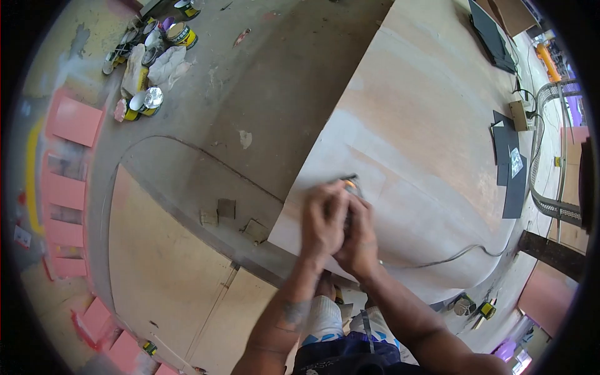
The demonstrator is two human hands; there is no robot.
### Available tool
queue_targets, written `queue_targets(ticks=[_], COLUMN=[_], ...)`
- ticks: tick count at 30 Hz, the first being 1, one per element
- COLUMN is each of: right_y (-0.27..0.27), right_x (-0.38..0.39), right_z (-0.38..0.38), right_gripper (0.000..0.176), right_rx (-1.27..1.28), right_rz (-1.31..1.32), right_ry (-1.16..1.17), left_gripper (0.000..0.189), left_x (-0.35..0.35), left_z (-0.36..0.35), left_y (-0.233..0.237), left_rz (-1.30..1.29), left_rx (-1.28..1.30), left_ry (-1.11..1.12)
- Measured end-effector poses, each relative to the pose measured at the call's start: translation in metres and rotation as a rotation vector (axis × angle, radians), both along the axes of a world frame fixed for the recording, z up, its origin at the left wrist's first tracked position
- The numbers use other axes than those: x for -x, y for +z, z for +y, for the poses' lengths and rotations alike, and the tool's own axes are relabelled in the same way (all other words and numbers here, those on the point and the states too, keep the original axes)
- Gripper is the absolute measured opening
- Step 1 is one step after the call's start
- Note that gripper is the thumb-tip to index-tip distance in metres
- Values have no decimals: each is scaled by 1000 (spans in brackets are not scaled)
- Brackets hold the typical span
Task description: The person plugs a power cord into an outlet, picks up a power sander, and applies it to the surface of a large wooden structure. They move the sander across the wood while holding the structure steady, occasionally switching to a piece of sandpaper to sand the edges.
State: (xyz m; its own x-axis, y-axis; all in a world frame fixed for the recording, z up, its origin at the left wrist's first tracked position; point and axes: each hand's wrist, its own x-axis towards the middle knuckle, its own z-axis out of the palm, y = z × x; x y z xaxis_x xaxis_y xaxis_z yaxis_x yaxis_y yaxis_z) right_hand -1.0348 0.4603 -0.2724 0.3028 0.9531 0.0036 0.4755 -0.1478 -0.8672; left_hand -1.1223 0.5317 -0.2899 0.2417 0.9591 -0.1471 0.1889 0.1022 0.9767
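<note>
Both my hands are closed together round a sander (351, 185), which is mostly hidden beneath them. Only a dark edge and a bit of orange show past the fingers. My left hand (323, 219) wraps its left side and is slightly blurred. Against it, my right hand (358, 234) grips from the right. They are over the near left part of a large, smooth panel (412, 150) with whitish and tan patches. A thin cord (437, 260) lies across the panel to the right of my wrists.
Dark sheets (514, 181) and a socket box (519, 116) lie along the panel's right side. Cans (181, 35) and rags (167, 65) stand on the floor at upper left. Small worn pads (255, 231) and a wooden board (162, 250) lie left of me.
</note>
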Motion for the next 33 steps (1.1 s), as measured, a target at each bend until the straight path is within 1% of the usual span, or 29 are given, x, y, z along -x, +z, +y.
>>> queue_targets(ticks=[1, 3, 4, 5, 6, 8, 9, 10, 11, 12, 13, 14, 16, 19, 22, 24, 26, 27, 28, 29, 30, 32, 33], right_y=[3, 4, 2, 11, 10, 8, 7, 5, 3, 3, 5, 7, 12, 15, 1, 5, 5, 5, 11, 8, 4, 9, 10], right_x=[8, 26, 34, 38, 42, 37, 29, 16, 3, -10, -20, -27, -35, -27, 1, 19, 35, 40, 40, 37, 33, 8, -7], right_z=[21, 54, 67, 75, 77, 64, 53, 36, 18, 1, -16, -32, -49, -35, 12, 45, 72, 79, 80, 72, 63, 32, 14], right_gripper=[86, 85, 85, 87, 89, 93, 94, 95, 95, 95, 94, 94, 92, 92, 89, 86, 84, 82, 83, 83, 84, 88, 89], right_rx=[-4, 11, 27, 81, 94, 117, 97, 81, 65, 64, 64, 67, 69, 101, 41, -9, 49, 56, 91, 65, 38, 87, 113], right_rz=[-4, 32, 70, 192, 211, 221, 192, 162, 129, 107, 84, 84, 81, 98, 58, 76, 218, 241, 258, 261, 258, 208, 179], right_ry=[47, 80, 72, 67, 70, 55, 38, 28, 21, -3, -27, -60, -117, -106, 8, 24, 43, 65, 86, 72, 64, 24, 8], left_gripper=[34, 42, 45, 48, 49, 52, 53, 51, 46, 43, 41, 39, 37, 39, 36, 43, 53, 53, 52, 52, 52, 51, 48], left_x=[12, 32, 43, 49, 44, 37, 28, 14, 5, -5, -15, -27, -37, -26, 8, 20, 45, 48, 48, 47, 41, 16, 1], left_z=[16, 50, 64, 71, 71, 65, 52, 38, 23, 8, -7, -20, -36, -24, 15, 46, 71, 75, 76, 73, 65, 37, 21], left_y=[3, 25, 22, 19, 23, 36, 30, 36, 26, 19, 13, 18, 13, 16, 6, 36, 21, 24, 27, 29, 30, 25, 22], left_rz=[-47, -3, -5, -5, 35, 105, 128, 135, 110, 84, 124, 190, 225, 361, 138, 189, 134, 132, 126, 119, 178, 284, 267], left_rx=[105, 159, 181, 205, 226, 270, 213, 225, 184, 196, 67, 26, -131, -180, 62, 126, 195, 217, 241, 270, 218, 109, 96], left_ry=[38, 62, 81, 103, 93, 83, 51, 1, -48, -93, -133, -165, -217, -224, -61, 28, 66, 84, 103, 125, 69, -29, -87])
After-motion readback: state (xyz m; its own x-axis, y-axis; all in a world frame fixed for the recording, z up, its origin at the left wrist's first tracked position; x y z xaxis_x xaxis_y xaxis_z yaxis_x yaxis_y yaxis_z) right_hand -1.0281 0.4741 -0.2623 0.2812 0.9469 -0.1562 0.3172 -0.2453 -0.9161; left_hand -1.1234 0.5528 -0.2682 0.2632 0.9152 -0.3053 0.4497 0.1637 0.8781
